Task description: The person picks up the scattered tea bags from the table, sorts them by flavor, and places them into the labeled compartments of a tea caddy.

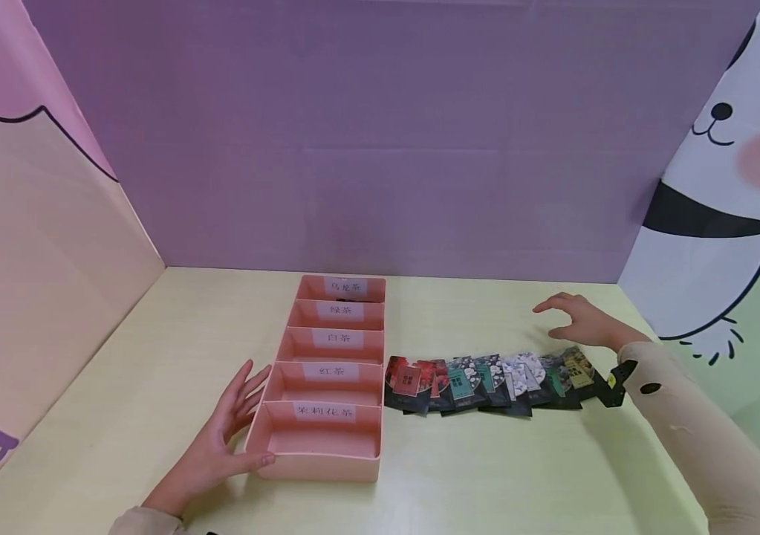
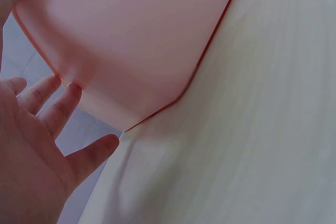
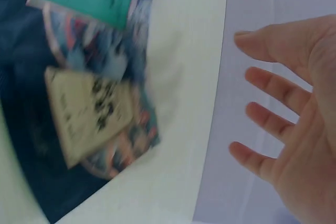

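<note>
Head view, left hand [image 1: 212,446]: fingers spread, touching the tray [image 1: 319,469] just right of it; light contact should steady it.
Right hand [image 1: 580,323]: empty, fingers parted, near the packets [image 1: 492,383].
Packets: overlapping, between the hands; probably best pinched singly.

Overlapping packets [image 1: 489,382] partly hide each other, their print [image 3: 102,103] blurred.

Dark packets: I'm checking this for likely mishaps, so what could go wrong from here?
The dark packets overlap, so the right hand, if lifting one, might drag its neighbours. The left hand is beside the pink box; a push there could slide it into the packets.
</note>
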{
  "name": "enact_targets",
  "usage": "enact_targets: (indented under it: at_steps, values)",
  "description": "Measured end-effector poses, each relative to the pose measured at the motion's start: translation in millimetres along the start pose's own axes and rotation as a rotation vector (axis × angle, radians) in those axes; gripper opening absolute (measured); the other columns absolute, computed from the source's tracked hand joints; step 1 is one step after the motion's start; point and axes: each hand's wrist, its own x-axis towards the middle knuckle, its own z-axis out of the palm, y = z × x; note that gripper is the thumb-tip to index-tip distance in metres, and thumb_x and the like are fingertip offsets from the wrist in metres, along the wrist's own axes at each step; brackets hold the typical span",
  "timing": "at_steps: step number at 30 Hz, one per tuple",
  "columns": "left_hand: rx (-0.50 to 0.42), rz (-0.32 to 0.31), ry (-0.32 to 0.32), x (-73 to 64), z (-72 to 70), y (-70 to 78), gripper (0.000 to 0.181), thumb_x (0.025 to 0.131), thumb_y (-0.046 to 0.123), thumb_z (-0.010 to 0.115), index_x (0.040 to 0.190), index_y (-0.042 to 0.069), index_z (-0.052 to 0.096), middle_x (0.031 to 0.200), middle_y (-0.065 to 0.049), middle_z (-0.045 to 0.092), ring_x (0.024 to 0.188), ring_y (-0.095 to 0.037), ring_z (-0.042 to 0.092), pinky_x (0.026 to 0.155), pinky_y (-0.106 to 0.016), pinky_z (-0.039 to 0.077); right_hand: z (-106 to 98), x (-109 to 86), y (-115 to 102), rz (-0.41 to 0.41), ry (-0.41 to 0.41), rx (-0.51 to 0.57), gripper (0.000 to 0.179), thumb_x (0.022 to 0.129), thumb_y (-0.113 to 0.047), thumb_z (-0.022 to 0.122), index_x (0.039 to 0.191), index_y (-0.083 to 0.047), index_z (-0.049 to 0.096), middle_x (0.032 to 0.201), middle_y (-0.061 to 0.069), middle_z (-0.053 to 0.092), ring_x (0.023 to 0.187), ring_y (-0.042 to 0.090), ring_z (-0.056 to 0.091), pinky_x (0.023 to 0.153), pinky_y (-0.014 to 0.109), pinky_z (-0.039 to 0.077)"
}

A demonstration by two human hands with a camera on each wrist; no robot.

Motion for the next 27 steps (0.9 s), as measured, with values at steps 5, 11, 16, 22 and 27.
enact_targets:
  at_steps: [5, 11, 16, 22, 27]
  values:
    - [0.009, -0.017, 0.005, -1.9, 0.1, 0.9, 0.117, 0.075, -0.007, 0.08, 0.161, 0.018, 0.004, 0.162, -0.003, 0.027, 0.137, 0.003, 0.037, 0.101, -0.014, 0.036, 1, -13.4, 8, 0.11, -0.097, 0.075, 0.049, 0.088, -0.008, 0.068, 0.132, 0.009, 0.055, 0.136, 0.035, 0.043, 0.125, 0.056, 0.038, 0.098, 0.069, 0.035]
    - [0.011, -0.013, 0.006, -2.9, 0.2, 0.9, 0.118, 0.074, -0.008, 0.08, 0.161, 0.017, 0.004, 0.162, -0.005, 0.027, 0.137, 0.003, 0.037, 0.101, -0.015, 0.036, 1, -21.4, 16, 0.207, -0.173, 0.115, 0.053, 0.09, -0.014, 0.067, 0.132, 0.012, 0.051, 0.125, 0.034, 0.046, 0.113, 0.051, 0.048, 0.092, 0.063, 0.043]
    - [0.005, -0.008, 0.006, -2.0, -0.2, 0.3, 0.117, 0.074, -0.008, 0.079, 0.161, 0.017, 0.004, 0.162, -0.005, 0.027, 0.138, 0.002, 0.037, 0.101, -0.015, 0.036, 1, -22.4, 25, 0.277, -0.22, 0.156, 0.052, 0.092, -0.016, 0.066, 0.131, 0.013, 0.049, 0.115, 0.029, 0.052, 0.1, 0.039, 0.055, 0.077, 0.051, 0.053]
    - [-0.009, 0.02, 0.004, -0.8, -0.4, -1.2, 0.119, 0.072, -0.012, 0.079, 0.161, 0.015, 0.005, 0.162, -0.009, 0.027, 0.138, 0.0, 0.037, 0.101, -0.015, 0.036, -1, -27.8, 33, 0.399, -0.269, 0.267, 0.053, 0.094, -0.018, 0.065, 0.13, 0.015, 0.045, 0.11, 0.024, 0.056, 0.095, 0.033, 0.059, 0.074, 0.051, 0.055]
    - [-0.018, 0.058, -0.004, 0.5, 0.2, -2.2, 0.119, 0.071, -0.015, 0.078, 0.161, 0.013, 0.005, 0.162, -0.013, 0.026, 0.139, -0.002, 0.037, 0.102, -0.015, 0.036, -3, -33.5, 33, 0.477, -0.282, 0.347, 0.057, 0.097, -0.022, 0.062, 0.133, 0.016, 0.04, 0.118, 0.029, 0.055, 0.095, 0.032, 0.061, 0.077, 0.051, 0.055]
